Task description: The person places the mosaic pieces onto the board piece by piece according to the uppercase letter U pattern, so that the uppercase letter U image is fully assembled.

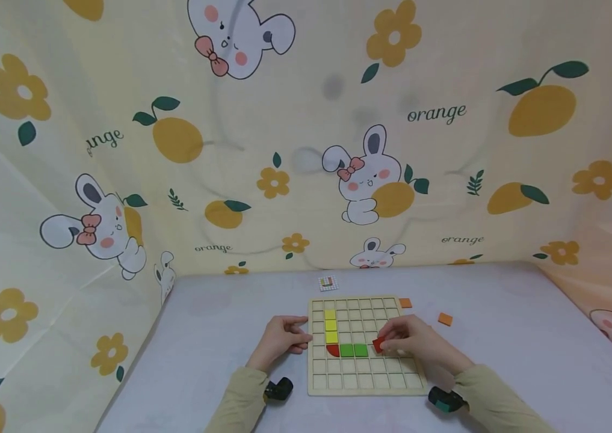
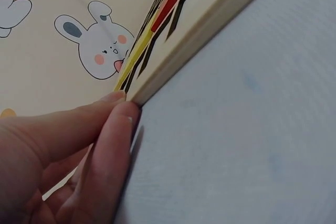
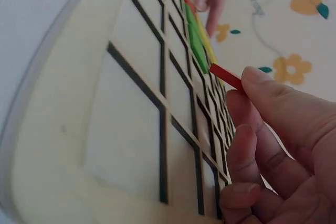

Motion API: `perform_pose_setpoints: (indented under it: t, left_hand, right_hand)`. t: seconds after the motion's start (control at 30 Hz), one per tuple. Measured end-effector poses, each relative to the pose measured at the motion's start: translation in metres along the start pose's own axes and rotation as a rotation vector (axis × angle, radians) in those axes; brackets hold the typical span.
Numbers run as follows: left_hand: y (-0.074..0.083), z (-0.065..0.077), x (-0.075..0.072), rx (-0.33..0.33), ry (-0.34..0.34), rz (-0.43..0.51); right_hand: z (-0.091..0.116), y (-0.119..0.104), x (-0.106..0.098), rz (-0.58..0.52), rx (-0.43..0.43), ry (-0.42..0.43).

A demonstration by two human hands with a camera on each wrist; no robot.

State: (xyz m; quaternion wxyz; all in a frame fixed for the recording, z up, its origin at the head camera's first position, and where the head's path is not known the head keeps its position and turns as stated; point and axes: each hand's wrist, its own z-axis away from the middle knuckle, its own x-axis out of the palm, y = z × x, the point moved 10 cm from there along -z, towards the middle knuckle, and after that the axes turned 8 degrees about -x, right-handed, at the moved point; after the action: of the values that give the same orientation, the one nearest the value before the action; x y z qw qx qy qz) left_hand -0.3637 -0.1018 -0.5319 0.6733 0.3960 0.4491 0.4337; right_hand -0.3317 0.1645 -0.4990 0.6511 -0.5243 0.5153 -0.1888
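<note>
A wooden grid board lies flat on the table. Three yellow squares run down one of its columns to a red rounded piece, and two green squares continue the row rightward. At the board's left edge, my left hand grips the rim between thumb and fingers, seen close up in the left wrist view. My right hand pinches a red tile between thumb and index finger, over the board just right of the green squares. The tile is tilted, its far end partly clear of the fingers.
An orange tile sits by the board's upper right corner, and another orange tile lies farther right. Behind the board is a small patterned card. A printed cloth with rabbits and oranges hangs around the table.
</note>
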Motion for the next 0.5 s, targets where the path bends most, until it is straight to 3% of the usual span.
perform_pose_setpoints:
  t: [0.3, 0.5]
  left_hand:
    - [0.0003, 0.0000, 0.0003, 0.010, -0.017, 0.024]
    - [-0.0002, 0.0002, 0.0006, 0.007, -0.022, 0.026]
  right_hand:
    - [-0.0047, -0.0081, 0.0068, 0.086, -0.066, -0.003]
    - [-0.0067, -0.0049, 0.0078, 0.089, -0.042, 0.028]
